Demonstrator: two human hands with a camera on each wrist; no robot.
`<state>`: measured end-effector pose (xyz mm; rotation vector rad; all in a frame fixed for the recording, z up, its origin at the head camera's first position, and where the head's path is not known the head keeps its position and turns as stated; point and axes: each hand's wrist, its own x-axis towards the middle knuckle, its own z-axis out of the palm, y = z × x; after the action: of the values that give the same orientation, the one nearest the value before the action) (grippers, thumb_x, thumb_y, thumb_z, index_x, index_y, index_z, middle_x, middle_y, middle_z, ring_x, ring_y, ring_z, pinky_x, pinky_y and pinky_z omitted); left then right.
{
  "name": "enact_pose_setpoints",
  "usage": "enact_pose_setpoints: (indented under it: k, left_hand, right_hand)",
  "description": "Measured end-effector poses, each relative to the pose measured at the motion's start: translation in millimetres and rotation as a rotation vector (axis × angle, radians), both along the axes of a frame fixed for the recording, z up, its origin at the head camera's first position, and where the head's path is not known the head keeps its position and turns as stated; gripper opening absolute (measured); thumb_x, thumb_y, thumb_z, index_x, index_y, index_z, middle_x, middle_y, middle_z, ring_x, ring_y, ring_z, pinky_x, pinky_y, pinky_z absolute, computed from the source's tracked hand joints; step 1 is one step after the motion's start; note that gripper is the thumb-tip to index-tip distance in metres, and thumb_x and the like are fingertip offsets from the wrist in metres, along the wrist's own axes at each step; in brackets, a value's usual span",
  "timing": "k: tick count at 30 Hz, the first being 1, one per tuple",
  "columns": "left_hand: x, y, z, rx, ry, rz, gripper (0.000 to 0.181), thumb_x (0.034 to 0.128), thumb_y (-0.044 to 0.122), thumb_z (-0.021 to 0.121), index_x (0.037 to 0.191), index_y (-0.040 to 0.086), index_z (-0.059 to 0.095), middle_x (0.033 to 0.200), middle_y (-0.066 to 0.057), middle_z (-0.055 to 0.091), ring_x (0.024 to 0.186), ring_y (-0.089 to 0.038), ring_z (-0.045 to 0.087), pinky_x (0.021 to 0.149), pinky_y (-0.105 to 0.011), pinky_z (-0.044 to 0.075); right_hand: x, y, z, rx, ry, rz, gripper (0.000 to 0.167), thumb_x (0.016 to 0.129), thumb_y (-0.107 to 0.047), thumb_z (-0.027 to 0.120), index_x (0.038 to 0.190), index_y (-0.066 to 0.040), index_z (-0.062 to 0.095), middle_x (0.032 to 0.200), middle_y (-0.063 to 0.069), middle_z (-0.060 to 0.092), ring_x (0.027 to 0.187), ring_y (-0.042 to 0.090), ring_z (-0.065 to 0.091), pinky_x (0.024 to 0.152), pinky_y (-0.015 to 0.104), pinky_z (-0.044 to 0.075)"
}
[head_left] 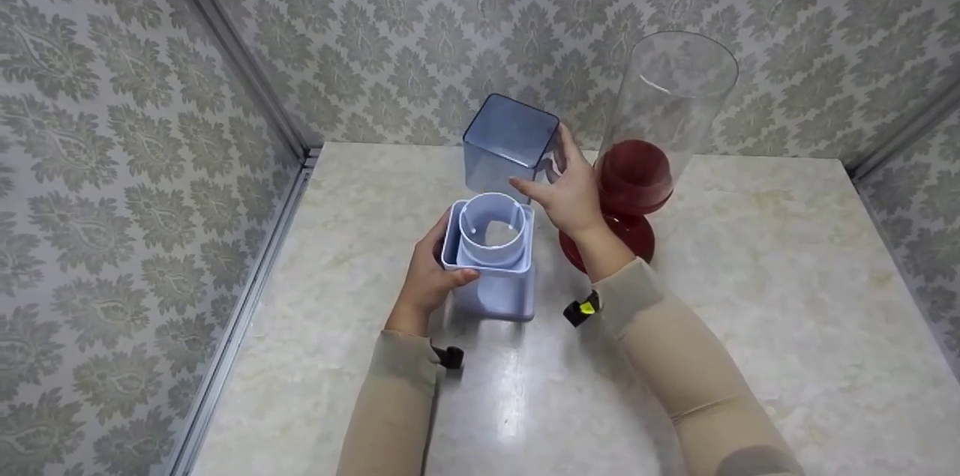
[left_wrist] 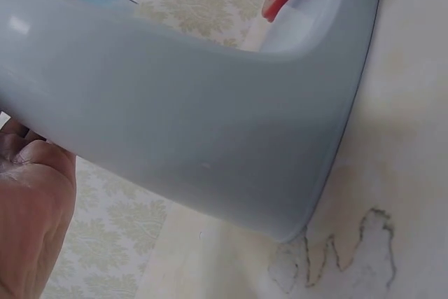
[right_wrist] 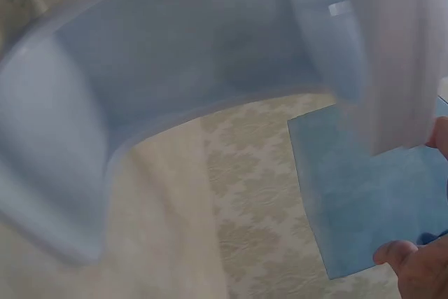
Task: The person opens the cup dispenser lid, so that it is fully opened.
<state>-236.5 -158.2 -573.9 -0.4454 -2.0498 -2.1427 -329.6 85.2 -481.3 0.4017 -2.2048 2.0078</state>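
My left hand (head_left: pixel 426 275) grips the upper part of a pale blue dispenser stand (head_left: pixel 499 294), thumb at the front of its square rim. A round white-blue collar (head_left: pixel 491 251) sits inside that rim. In the left wrist view, the curved body of the stand (left_wrist: pixel 189 124) fills much of the picture and hides most of the fingers. Just behind the stand, my right hand (head_left: pixel 570 195) holds a translucent blue square container (head_left: pixel 510 133) by its right side. Thumb and fingers lie at opposite edges of this container (right_wrist: pixel 364 187) in the right wrist view.
Right of the stand is a red dispenser base (head_left: pixel 636 236) with a red bowl-shaped part (head_left: pixel 637 176) and a tall clear cylinder (head_left: pixel 675 86) above it, close to the right forearm. Patterned walls (head_left: pixel 412 11) border the marbled table (head_left: pixel 780 273) at the back and sides.
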Motion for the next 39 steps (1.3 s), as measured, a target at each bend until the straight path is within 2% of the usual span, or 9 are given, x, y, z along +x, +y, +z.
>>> enact_pose_setpoints:
  k: [7,16,22,28,32,35,39]
  left_hand:
    - [-1.0,-0.7,-3.9,0.018,0.000,-0.006,0.156,0.0574,0.077,0.105,0.174,-0.002,0.037,0.170,-0.030,0.053,0.139,-0.007,0.063,0.119,-0.018,0.051]
    - [-1.5,0.4,-6.0,0.046,0.026,-0.023,0.150,0.0603,0.072,0.106,0.172,-0.003,0.039,0.163,-0.030,0.059,0.132,-0.010,0.067,0.115,-0.020,0.055]
    - [-2.3,-1.2,-5.3,0.021,0.022,-0.013,0.152,0.0605,0.072,0.105,0.173,-0.004,0.036,0.167,-0.034,0.054,0.135,-0.006,0.064,0.118,-0.018,0.051]
    - [-2.2,-1.3,-5.6,0.015,0.013,-0.007,0.155,0.0591,0.075,0.104,0.173,-0.005,0.037,0.166,-0.035,0.054,0.133,-0.006,0.065,0.117,-0.018,0.053]
    - [-0.7,-0.6,-4.6,0.027,0.000,-0.022,0.154,0.0596,0.074,0.105,0.174,-0.003,0.036,0.169,-0.032,0.053,0.136,-0.007,0.064,0.117,-0.018,0.053]
    - [-0.9,-0.9,-4.3,0.026,-0.001,-0.024,0.153,0.0605,0.072,0.105,0.174,-0.003,0.035,0.172,-0.032,0.049,0.139,-0.005,0.063,0.119,-0.018,0.050]
    - [-1.8,-2.3,-5.0,0.016,0.006,-0.015,0.152,0.0608,0.070,0.106,0.173,-0.004,0.035,0.172,-0.033,0.048,0.139,-0.002,0.061,0.121,-0.016,0.048]
  right_hand:
    - [-15.8,-5.0,-33.6,0.041,-0.061,0.021,0.117,0.083,-0.006,0.101,0.178,-0.005,0.031,0.186,0.018,0.033,0.175,0.034,0.028,0.138,0.050,0.038]
    - [-27.8,-3.0,-66.3,0.056,-0.141,0.045,0.109,0.086,-0.005,0.096,0.176,-0.002,0.034,0.184,0.020,0.037,0.174,0.037,0.032,0.141,0.048,0.034]
    - [-33.5,-4.5,-72.8,0.098,-0.142,0.078,0.104,0.091,-0.002,0.090,0.177,-0.002,0.032,0.184,0.021,0.034,0.175,0.035,0.029,0.140,0.044,0.034]
    - [-35.4,-6.5,-70.8,0.191,-0.120,0.080,0.097,0.101,-0.014,0.087,0.178,-0.006,0.030,0.187,0.018,0.027,0.176,0.032,0.026,0.142,0.043,0.032]
    - [-35.9,-7.0,-73.2,0.155,-0.120,0.091,0.092,0.103,-0.011,0.084,0.177,-0.004,0.030,0.188,0.020,0.024,0.177,0.031,0.023,0.143,0.042,0.029]
    - [-35.7,-7.7,-78.4,0.086,-0.132,0.100,0.090,0.103,-0.004,0.080,0.177,-0.001,0.029,0.188,0.021,0.021,0.177,0.032,0.021,0.142,0.041,0.028]
    - [-32.3,-8.7,-86.0,0.063,-0.130,0.086,0.088,0.104,0.002,0.076,0.177,-0.001,0.027,0.187,0.019,0.024,0.176,0.033,0.024,0.140,0.039,0.033]
